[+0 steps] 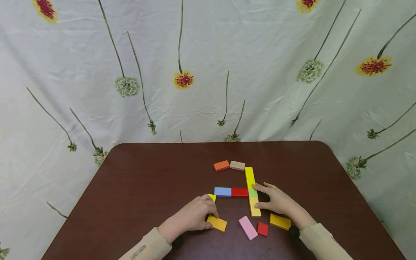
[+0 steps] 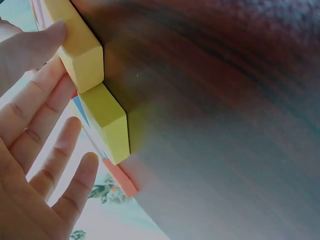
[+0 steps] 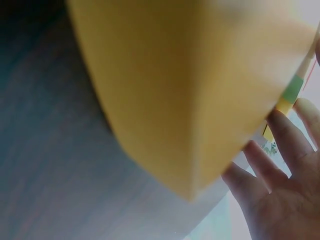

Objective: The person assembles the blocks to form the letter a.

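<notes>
My left hand [image 1: 196,213] pinches an orange-yellow block [image 1: 219,224] between thumb and fingers, low over the table. In the left wrist view, this block meets the end of a yellow block [image 2: 107,120], mostly hidden in the head view. A blue block [image 1: 222,192] and a red block [image 1: 239,193] lie end to end, running to a green block [image 1: 252,193]. Above the green one is a bright yellow block [image 1: 249,175]; below it, a light orange block [image 1: 255,208]. My right hand [image 1: 277,200], fingers spread, touches this column's right side with forefinger and thumb.
Behind lie an orange block [image 1: 221,165] and a beige block [image 1: 237,165]. Nearer me are a pink block [image 1: 248,228], a small red block [image 1: 262,229] and a golden block [image 1: 280,221] by my right wrist. A flowered cloth [image 1: 201,115] hangs beyond the brown table [image 1: 146,173].
</notes>
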A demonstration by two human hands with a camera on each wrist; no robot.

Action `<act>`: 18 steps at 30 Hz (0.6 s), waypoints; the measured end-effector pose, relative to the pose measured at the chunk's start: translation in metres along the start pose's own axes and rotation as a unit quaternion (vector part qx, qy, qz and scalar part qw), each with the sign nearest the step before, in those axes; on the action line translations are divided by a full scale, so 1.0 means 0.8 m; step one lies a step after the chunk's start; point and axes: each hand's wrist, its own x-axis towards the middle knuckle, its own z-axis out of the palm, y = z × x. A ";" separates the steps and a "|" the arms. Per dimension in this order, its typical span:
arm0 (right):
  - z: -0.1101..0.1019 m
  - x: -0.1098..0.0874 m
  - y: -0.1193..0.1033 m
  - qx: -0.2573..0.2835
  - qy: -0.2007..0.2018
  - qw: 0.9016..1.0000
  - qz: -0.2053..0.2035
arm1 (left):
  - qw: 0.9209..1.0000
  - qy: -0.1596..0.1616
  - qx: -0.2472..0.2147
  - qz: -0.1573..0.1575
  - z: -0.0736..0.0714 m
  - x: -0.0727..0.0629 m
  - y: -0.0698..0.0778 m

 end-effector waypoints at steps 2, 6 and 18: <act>0.000 0.000 0.001 0.001 0.000 1.000 0.001 | 1.000 -0.001 0.002 0.001 -0.001 0.000 0.000; 0.000 0.001 0.001 0.000 0.000 1.000 0.000 | 1.000 -0.005 0.009 -0.001 -0.003 -0.001 -0.001; 0.000 0.000 0.000 0.000 0.000 1.000 0.002 | 1.000 -0.023 -0.007 -0.010 -0.009 -0.004 0.000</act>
